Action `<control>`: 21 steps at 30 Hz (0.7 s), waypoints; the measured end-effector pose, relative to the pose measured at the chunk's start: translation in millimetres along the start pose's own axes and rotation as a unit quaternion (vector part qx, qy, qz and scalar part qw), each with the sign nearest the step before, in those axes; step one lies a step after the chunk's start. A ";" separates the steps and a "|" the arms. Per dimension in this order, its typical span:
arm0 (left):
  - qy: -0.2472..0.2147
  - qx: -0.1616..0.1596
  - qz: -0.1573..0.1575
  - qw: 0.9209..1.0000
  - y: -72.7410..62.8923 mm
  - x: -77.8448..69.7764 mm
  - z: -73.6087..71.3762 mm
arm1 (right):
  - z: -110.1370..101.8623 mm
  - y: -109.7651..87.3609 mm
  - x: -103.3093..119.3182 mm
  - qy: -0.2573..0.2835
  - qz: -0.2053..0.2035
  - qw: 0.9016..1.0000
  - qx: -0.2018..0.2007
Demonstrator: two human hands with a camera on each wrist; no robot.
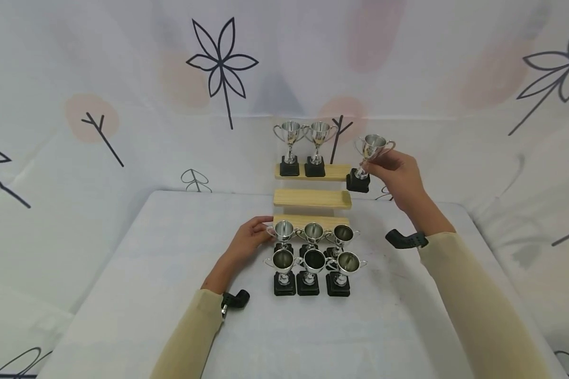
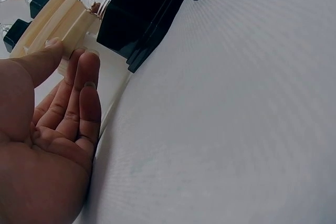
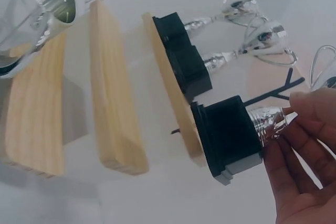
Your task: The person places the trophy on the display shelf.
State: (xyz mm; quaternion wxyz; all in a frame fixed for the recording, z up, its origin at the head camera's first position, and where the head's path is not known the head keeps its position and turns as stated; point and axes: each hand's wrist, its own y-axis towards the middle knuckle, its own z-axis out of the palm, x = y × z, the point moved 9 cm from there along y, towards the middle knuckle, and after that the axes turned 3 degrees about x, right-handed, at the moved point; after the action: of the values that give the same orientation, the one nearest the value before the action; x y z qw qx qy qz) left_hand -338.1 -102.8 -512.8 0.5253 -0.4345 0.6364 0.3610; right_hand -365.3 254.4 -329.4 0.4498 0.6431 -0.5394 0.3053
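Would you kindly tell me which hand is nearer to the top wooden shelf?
Right: the right hand holds a trophy close to the right end of the top shelf; the left hand is lower, at the left end of the bottom shelf.

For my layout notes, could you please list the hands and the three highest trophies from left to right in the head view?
Left hand, left trophy on the top plank, right trophy on the top plank, held trophy, right hand.

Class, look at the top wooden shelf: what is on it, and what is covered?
Two silver trophies stand on the top shelf. The right hand holds another trophy at the shelf's right end. The part under the pair's black bases is covered.
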 end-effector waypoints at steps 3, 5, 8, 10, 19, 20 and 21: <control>0.007 -0.002 -0.003 1.000 -0.4 -0.9 0.0 | 2.8 6.0 5.0 -0.004 0.007 1.000 -0.002; 0.013 -0.002 -0.006 1.000 -0.8 -1.6 0.3 | 5.5 10.1 8.8 -0.007 0.008 1.000 -0.003; 0.023 -0.005 -0.008 1.000 -1.2 -1.4 -0.6 | 11.5 16.9 12.8 -0.011 0.010 1.000 -0.001; 0.023 -0.005 -0.007 1.000 -1.1 -1.1 -1.0 | 16.0 20.6 15.2 -0.010 0.009 1.000 0.000; 0.019 0.005 -0.002 1.000 1.4 0.3 0.6 | 28.5 32.7 15.3 0.008 0.003 1.000 0.006; 0.019 0.004 -0.003 1.000 1.1 -0.4 0.3 | 29.8 33.9 15.3 0.011 0.001 1.000 0.007; 0.020 0.004 -0.002 1.000 0.6 -1.1 -0.1 | 30.9 35.1 15.4 0.015 -0.001 1.000 0.009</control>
State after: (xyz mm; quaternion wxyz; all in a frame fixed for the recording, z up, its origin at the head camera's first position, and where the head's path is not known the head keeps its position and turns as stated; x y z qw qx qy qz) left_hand -338.7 -102.5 -511.7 0.5149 -0.4405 0.6474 0.3488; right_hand -398.6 219.4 -319.7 0.4525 0.6427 -0.5293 0.3194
